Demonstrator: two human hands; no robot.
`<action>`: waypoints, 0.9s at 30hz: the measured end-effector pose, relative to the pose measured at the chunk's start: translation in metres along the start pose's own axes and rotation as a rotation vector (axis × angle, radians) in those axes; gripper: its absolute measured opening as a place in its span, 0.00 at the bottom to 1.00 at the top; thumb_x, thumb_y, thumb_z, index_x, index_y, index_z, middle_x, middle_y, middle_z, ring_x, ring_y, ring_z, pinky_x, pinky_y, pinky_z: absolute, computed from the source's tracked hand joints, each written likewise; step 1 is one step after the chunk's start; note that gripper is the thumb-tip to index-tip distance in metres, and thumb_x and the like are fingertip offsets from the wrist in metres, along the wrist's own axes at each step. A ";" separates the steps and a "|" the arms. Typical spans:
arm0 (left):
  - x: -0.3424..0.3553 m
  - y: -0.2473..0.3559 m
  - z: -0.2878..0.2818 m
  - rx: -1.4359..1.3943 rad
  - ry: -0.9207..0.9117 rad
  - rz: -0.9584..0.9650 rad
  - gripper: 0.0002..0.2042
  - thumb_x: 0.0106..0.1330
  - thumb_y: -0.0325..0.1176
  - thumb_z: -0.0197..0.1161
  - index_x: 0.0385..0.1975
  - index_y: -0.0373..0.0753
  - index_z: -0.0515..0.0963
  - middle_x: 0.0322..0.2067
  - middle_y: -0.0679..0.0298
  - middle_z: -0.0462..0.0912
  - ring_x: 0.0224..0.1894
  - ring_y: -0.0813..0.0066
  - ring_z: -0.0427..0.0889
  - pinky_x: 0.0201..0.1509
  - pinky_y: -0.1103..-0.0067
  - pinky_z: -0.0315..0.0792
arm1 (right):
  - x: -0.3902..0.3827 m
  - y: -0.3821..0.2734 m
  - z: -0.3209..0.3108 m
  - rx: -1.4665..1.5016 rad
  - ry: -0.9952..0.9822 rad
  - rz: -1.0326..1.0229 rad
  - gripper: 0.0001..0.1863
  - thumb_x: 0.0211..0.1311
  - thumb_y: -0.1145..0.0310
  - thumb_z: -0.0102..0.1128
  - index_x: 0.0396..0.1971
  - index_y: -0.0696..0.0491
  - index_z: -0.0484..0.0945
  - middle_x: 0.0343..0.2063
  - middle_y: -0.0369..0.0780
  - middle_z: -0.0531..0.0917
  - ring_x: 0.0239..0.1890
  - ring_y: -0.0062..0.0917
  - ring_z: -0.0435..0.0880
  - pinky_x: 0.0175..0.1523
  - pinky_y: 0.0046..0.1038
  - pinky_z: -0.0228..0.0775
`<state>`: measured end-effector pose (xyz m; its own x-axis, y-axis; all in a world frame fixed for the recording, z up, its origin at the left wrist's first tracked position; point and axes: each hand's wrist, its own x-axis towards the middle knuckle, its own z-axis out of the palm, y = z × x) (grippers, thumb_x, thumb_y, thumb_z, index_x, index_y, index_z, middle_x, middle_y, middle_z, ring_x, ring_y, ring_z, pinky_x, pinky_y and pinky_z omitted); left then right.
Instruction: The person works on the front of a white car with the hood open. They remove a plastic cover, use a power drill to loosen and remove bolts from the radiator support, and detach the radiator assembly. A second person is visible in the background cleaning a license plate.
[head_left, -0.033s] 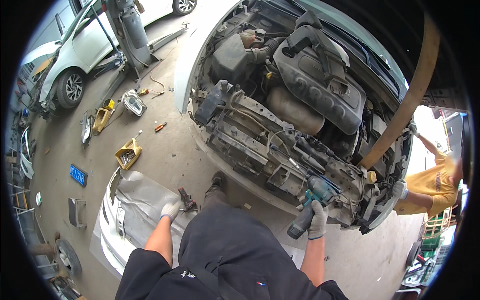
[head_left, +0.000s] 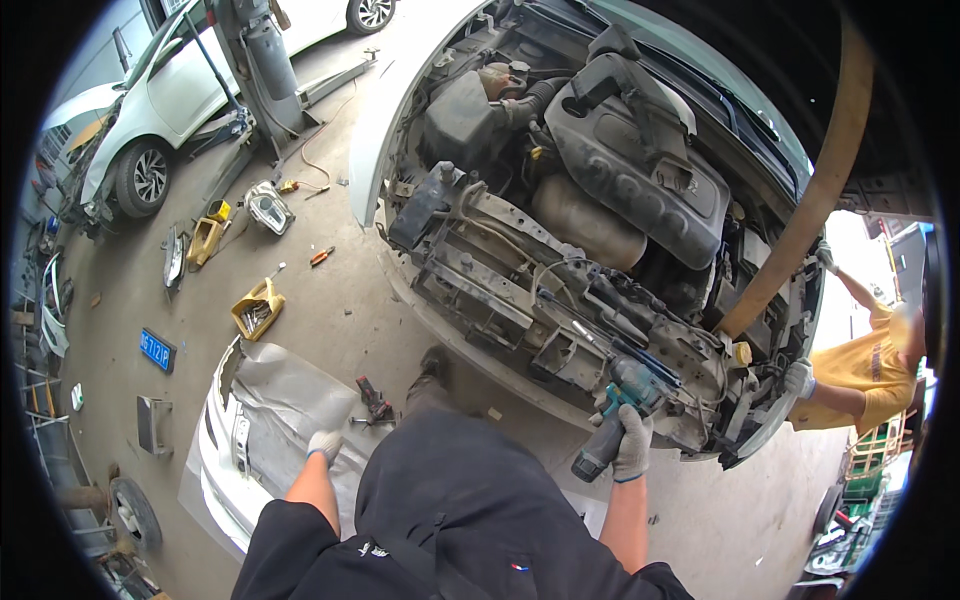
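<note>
My gloved right hand (head_left: 632, 452) is wrapped round the grip of a teal and black cordless impact wrench (head_left: 640, 385). Its long metal shaft points up and left, over the exposed front frame (head_left: 500, 310) of a car whose hood is raised. Whether the tip touches the frame I cannot tell. On the left, my gloved left hand (head_left: 325, 443) hangs above a grey sheet (head_left: 290, 390); its fingers are too indistinct to read. A red and black power tool (head_left: 374, 402) lies on the floor just beyond it.
A white bumper (head_left: 215, 440) lies at lower left. Yellow tool trays (head_left: 258, 310), a screwdriver (head_left: 321, 257) and headlights (head_left: 268, 207) lie on the floor. A co-worker in yellow (head_left: 860, 375) touches the car's right side. A brown strap (head_left: 800, 230) crosses the engine bay. A lift post (head_left: 265, 80) stands behind.
My left hand has moved slightly down and left, away from the red and black tool. My right hand and the impact wrench have dipped a little.
</note>
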<state>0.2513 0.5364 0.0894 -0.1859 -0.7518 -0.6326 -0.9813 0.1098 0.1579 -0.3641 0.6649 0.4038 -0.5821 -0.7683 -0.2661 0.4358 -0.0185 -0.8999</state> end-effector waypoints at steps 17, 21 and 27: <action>0.065 0.218 -0.228 -1.336 0.014 -0.136 0.15 0.66 0.25 0.53 0.51 0.37 0.78 0.25 0.66 0.77 0.18 0.81 0.68 0.18 0.80 0.61 | -0.047 0.002 -0.014 -0.180 -0.084 0.151 0.27 0.53 0.72 0.69 0.54 0.66 0.77 0.40 0.48 0.86 0.37 0.34 0.88 0.41 0.34 0.84; 0.111 0.263 -0.278 -1.277 -0.038 -0.139 0.17 0.65 0.44 0.62 0.47 0.39 0.82 0.23 0.66 0.76 0.22 0.80 0.70 0.23 0.76 0.64 | -0.067 0.007 -0.006 -0.199 0.024 0.220 0.22 0.52 0.79 0.63 0.50 0.64 0.80 0.36 0.45 0.87 0.34 0.28 0.87 0.42 0.30 0.83; 0.142 0.308 -0.309 -0.568 0.108 0.238 0.49 0.57 0.79 0.50 0.42 0.25 0.82 0.40 0.44 0.85 0.43 0.49 0.82 0.50 0.64 0.73 | -0.102 0.016 0.014 -0.194 0.164 0.153 0.24 0.52 0.76 0.66 0.52 0.63 0.79 0.38 0.44 0.87 0.37 0.29 0.87 0.43 0.31 0.84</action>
<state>-0.0622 0.2624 0.2822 -0.3612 -0.8141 -0.4548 -0.7284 -0.0582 0.6826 -0.2884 0.7338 0.4210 -0.6299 -0.6385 -0.4422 0.3974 0.2242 -0.8899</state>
